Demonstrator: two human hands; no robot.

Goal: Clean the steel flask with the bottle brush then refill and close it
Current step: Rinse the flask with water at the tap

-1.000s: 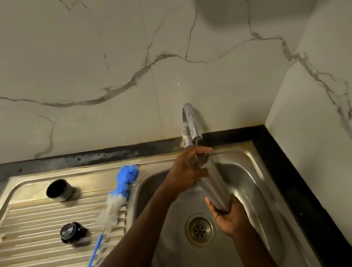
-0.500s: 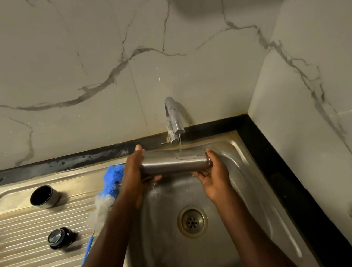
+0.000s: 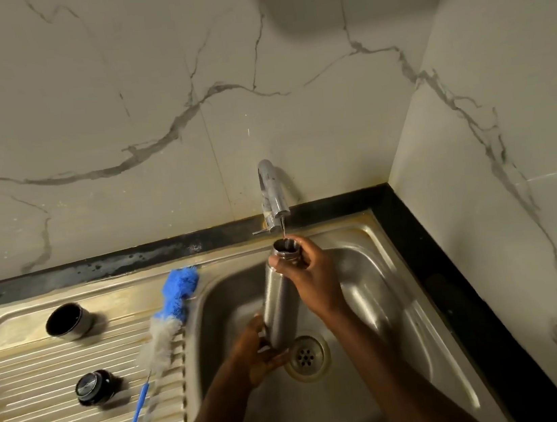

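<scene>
A: Where is the steel flask (image 3: pixel 280 311) at this moment?

B: Upright over the sink basin (image 3: pixel 382 307), mouth up under the spout of the tap (image 3: pixel 272 194). Half a second ago it lay sideways between the hands; now it has been turned on end.

A: And the hands?

B: The right hand (image 3: pixel 310 274) has its fingers and thumb curled round the neck, just below the open mouth. The left hand (image 3: pixel 258 351) cups the base, fingers wrapped under it, close above the drain (image 3: pixel 305 354). Earlier the left was at the left end and the right at the right end.

A: Is water running?

B: A thin stream seems to fall from the spout into the mouth, though it is faint.

A: The rest?

B: The bottle brush (image 3: pixel 165 328) lies on the ribbed draining board (image 3: pixel 49 418), its blue tip at the basin's edge, unmoved. The steel cup (image 3: pixel 68 321) lies on its side near the back, and the black stopper (image 3: pixel 95 387) sits nearer, both as before
</scene>
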